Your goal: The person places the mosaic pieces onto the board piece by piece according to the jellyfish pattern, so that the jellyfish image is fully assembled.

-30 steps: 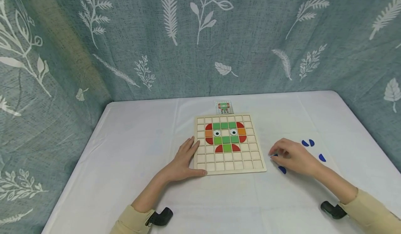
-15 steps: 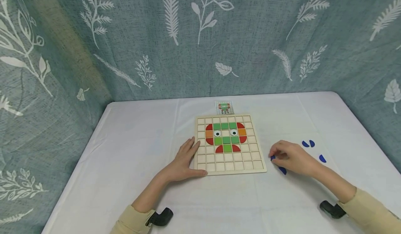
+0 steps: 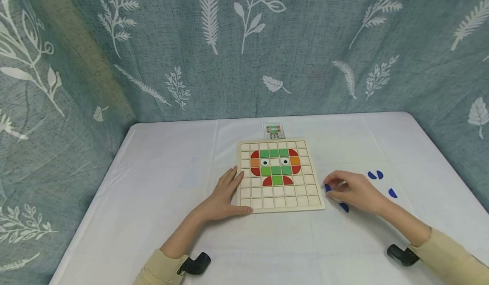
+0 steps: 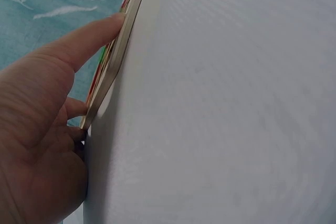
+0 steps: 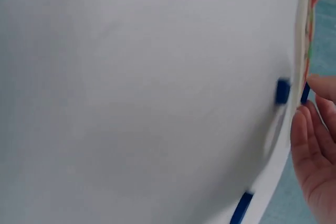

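Now the right hand (image 3: 353, 189) has shifted slightly toward the board (image 3: 279, 191), pinching a blue half-circle (image 3: 327, 188) just beside its edge; pick-up seems done, placing not yet. Left hand (image 3: 224, 195), fingers spread, touches the board, which lies between both hands.

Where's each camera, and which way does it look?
Head: on the head, looking forward and down at the board, blue pieces and curtain; left hand, right hand and sleeves show.
Left wrist: on that wrist, looking at the board's edge and table; the left hand shows.
Right wrist: on that wrist, looking at the table and the pinched blue piece; the right hand shows.
Shared: head and left wrist views both show the board and left hand.
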Demonstrator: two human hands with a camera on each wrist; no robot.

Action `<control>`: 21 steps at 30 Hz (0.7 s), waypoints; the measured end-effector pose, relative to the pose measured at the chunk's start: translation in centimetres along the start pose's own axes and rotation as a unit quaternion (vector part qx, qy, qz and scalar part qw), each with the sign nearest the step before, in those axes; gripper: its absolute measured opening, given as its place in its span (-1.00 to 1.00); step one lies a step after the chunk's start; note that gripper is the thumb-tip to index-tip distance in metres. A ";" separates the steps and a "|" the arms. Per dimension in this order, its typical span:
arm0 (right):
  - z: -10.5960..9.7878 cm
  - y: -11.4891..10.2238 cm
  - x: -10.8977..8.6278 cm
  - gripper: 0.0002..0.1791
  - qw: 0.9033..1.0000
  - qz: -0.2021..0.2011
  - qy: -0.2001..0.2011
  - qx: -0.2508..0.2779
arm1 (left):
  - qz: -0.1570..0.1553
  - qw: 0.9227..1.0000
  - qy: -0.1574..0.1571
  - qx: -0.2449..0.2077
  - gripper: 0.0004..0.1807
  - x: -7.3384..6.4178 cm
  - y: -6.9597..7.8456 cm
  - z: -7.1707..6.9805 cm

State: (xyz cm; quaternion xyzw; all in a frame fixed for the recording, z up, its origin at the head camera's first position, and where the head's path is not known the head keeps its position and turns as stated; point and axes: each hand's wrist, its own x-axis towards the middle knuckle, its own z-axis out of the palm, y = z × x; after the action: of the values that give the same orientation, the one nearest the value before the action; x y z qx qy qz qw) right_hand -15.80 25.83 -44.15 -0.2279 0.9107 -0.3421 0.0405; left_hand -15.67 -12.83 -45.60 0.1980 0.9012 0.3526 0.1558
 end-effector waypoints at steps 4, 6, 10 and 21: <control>0.8 -1.2 1.2 -0.75 0.999 -0.020 -0.018 0.041 | 0.001 1.000 0.001 0.000 0.19 0.0 0.0 0.0; 1.4 -2.0 2.0 -0.75 0.997 -0.038 -0.033 0.052 | 0.002 1.000 0.001 0.000 0.19 0.0 0.0 0.0; 2.7 -3.5 3.6 -0.74 0.994 -0.062 -0.064 0.057 | 0.003 1.000 0.001 0.000 0.19 0.1 0.1 0.0; 4.3 -4.4 5.4 -0.73 0.992 -0.094 -0.084 0.030 | 0.002 1.000 0.003 0.000 0.19 0.1 0.0 0.0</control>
State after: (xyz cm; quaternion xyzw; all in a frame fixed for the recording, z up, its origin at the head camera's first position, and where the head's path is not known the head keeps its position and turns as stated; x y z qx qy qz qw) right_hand -17.93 17.99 -44.15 -0.3389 0.8679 -0.3515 0.0913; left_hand -15.70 -12.78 -45.60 0.1986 0.9014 0.3532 0.1527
